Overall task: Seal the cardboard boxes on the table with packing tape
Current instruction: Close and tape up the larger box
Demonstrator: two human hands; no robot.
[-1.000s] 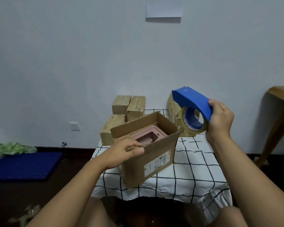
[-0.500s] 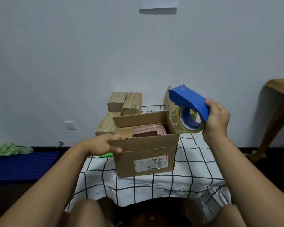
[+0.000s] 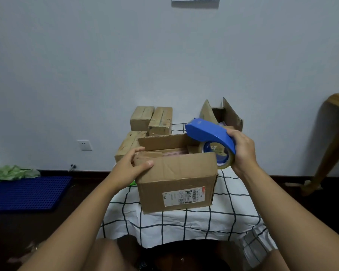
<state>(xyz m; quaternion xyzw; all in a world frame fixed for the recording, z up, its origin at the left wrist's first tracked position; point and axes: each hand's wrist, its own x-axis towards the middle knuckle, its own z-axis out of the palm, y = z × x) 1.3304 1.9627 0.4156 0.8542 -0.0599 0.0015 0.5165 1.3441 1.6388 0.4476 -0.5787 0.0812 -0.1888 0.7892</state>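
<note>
Head view is showing a small table (image 3: 184,222) draped in a white cloth with a black grid, sitting against a pale wall. Left of the table, a blue perforated mat (image 3: 27,192) is lying on the dark floor with a green crumpled thing (image 3: 10,173) at its far edge, and a white wall socket (image 3: 84,145) is sitting above them. Right of the table, a wooden furniture leg (image 3: 329,153) is curving down to the floor.

On the table's front half, the cardboard box (image 3: 176,182) is standing with its back flap upright, its near flap folded inward, and a shipping label facing the camera. Something pink is showing inside. Behind it, three taped boxes (image 3: 151,122) are stacked at the table's back left, and an open box (image 3: 223,114) is standing at the back right.

The left hand (image 3: 131,167) is gripping the box's left top corner, thumb on the near flap. The right hand (image 3: 241,151) is clasping the blue tape dispenser (image 3: 209,133) above the box's right rear corner.
</note>
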